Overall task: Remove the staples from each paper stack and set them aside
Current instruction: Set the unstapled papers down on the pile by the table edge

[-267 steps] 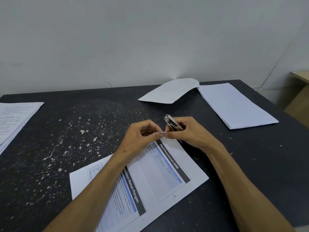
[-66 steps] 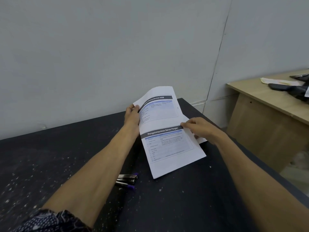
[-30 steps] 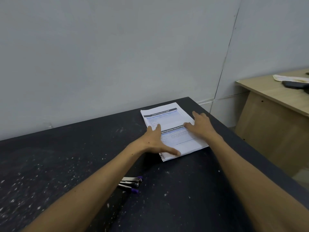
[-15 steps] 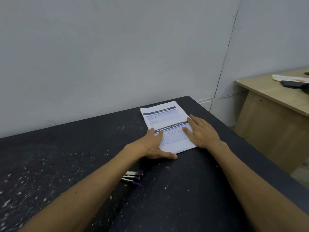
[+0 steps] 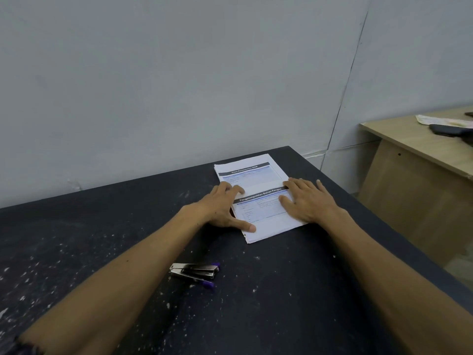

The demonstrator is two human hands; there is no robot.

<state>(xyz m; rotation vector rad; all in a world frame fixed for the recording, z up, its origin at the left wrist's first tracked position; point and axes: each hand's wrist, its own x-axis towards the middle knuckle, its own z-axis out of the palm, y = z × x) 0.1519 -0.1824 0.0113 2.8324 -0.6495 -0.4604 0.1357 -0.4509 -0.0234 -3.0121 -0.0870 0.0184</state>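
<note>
Paper stack (image 5: 258, 198), at the far right corner of the black table (image 5: 256, 303), is being pressed flat under both open hands: left hand (image 5: 222, 208) on its left edge, right hand (image 5: 305, 201) on its right. Staple remover (image 5: 194, 271) is lying nearer the left hand, long axis crosswise, probably wanted next.

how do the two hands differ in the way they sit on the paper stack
The left hand lies on the left edge of the paper stack, partly on the black table, thumb stretched toward the near corner. The right hand lies over the stack's right edge, thumb on the printed page. Both are flat, fingers straight, pressing the stack down.
</note>
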